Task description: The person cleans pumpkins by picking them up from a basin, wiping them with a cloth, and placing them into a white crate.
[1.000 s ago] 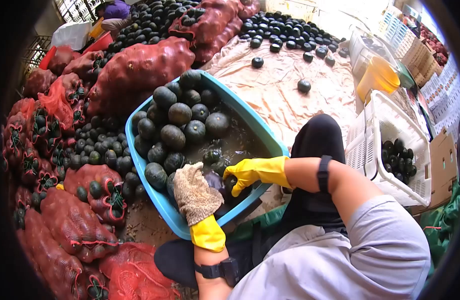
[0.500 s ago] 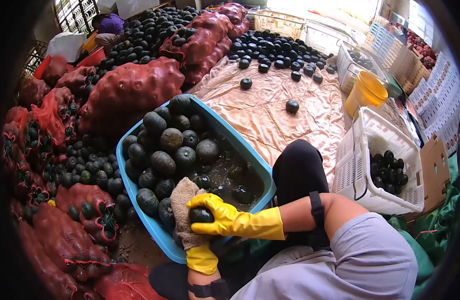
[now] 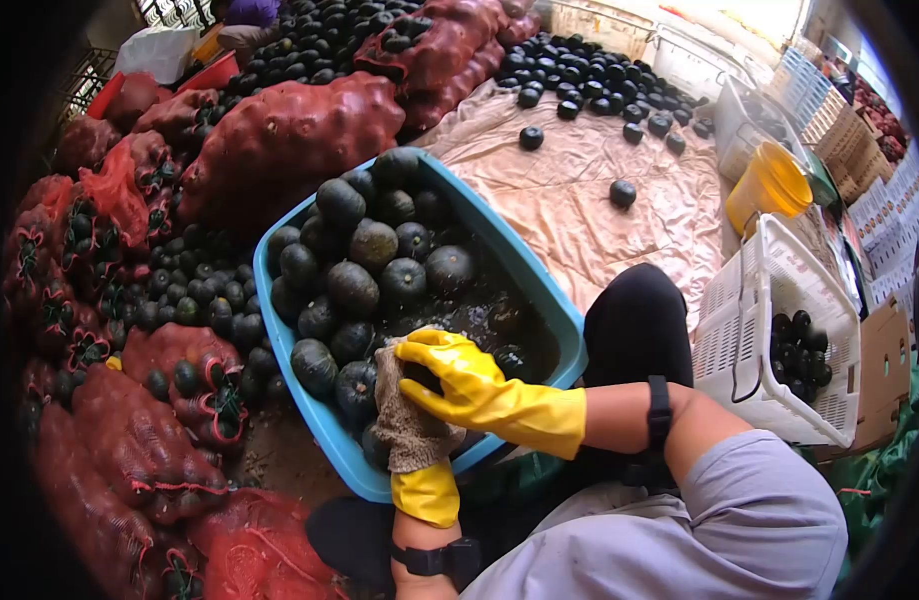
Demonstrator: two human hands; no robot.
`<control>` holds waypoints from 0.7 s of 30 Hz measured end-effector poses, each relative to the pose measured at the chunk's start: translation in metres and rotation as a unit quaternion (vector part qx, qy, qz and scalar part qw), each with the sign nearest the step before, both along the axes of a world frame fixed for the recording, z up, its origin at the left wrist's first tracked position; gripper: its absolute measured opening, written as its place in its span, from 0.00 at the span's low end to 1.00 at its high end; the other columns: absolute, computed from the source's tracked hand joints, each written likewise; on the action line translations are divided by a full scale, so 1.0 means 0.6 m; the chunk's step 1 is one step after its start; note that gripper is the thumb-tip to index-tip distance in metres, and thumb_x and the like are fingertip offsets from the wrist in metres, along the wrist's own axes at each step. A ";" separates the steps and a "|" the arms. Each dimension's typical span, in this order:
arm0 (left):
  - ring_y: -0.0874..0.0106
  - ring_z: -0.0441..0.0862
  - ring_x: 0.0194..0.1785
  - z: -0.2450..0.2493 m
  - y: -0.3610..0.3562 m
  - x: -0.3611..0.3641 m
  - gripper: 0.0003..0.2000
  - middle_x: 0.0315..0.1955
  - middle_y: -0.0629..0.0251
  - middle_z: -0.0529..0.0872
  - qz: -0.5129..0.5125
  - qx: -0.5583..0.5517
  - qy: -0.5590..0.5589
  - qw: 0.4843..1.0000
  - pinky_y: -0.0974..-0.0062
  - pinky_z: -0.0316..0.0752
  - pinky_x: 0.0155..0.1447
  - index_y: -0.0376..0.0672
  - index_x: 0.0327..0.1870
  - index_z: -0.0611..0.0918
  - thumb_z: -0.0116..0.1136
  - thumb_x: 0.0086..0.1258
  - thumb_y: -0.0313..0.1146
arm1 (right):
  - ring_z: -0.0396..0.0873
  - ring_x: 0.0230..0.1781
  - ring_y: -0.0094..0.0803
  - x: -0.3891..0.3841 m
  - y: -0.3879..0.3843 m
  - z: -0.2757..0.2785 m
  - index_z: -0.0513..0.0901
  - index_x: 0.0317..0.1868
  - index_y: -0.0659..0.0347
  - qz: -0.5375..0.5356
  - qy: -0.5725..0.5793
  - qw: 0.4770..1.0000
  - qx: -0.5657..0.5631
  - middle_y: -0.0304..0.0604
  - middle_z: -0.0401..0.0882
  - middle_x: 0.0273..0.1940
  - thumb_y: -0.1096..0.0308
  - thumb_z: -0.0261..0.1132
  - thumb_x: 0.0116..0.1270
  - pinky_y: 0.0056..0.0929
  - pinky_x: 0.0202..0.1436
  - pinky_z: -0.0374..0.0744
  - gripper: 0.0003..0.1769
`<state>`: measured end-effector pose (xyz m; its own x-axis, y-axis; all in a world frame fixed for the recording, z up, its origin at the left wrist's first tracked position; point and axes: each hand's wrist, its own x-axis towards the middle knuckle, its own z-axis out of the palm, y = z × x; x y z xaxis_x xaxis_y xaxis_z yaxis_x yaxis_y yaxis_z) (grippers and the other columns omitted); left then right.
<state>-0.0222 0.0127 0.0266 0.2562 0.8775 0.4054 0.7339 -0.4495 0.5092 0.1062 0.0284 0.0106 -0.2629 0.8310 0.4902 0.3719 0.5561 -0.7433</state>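
The squash (image 3: 423, 376) is small, dark and mostly hidden. It sits low over the near end of the tub (image 3: 552, 292), pinched between the two hands. The right hand (image 3: 452, 385), in a yellow glove, curls over its top and front, its grip clamped on the squash. The left hand (image 3: 405, 418), in a rough cloth mitt over a yellow glove, cups it from below and behind, its grip also closed on it.

This looks like a scrub of the rind. I would let the mitt do the rubbing while the right hand turns the squash a little at a time, so each rib and the stem hollow meets the cloth. The rind is probably wet and slick, so firm pressure from both sides matters more than speed. Staying above the tub means a slip would land in water (image 3: 495, 318) rather than on the floor.

Beyond the hands, the far half of the tub is heaped with more squashes (image 3: 355, 287). To the left, loose ones (image 3: 190, 300) lie on the floor among red net sacks (image 3: 290, 135). To the right, just beside the person's knee, stands a white crate (image 3: 740, 330) with a few squashes in its bottom, and a yellow bucket (image 3: 770, 182) stands behind it. A pale sheet (image 3: 580, 205) spreads out past the tub, with squashes scattered on it and massed at its far edge.
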 end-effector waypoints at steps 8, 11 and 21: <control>0.49 0.88 0.64 -0.037 -0.003 0.027 0.29 0.59 0.51 0.89 0.113 -0.073 -0.246 0.960 0.58 0.82 0.68 0.43 0.66 0.81 0.77 0.65 0.43 | 0.82 0.70 0.36 0.021 0.024 -0.035 0.73 0.82 0.56 0.010 0.246 0.932 -0.265 0.51 0.83 0.72 0.61 0.71 0.80 0.37 0.77 0.78 0.34; 0.50 0.87 0.67 -0.055 0.000 -0.001 0.36 0.64 0.50 0.88 0.045 0.002 -0.285 0.957 0.57 0.79 0.74 0.41 0.70 0.79 0.78 0.60 0.44 | 0.80 0.73 0.59 0.075 0.041 0.024 0.71 0.84 0.51 0.113 -0.176 0.968 -0.139 0.58 0.84 0.67 0.63 0.82 0.66 0.48 0.78 0.78 0.47; 0.63 0.87 0.64 -0.097 0.009 0.013 0.22 0.58 0.59 0.89 0.047 -0.260 -0.712 0.651 0.63 0.81 0.72 0.44 0.64 0.81 0.71 0.70 0.33 | 0.81 0.72 0.57 0.059 0.021 -0.012 0.78 0.77 0.56 0.059 -0.106 0.940 -0.319 0.64 0.78 0.72 0.65 0.84 0.66 0.46 0.76 0.79 0.40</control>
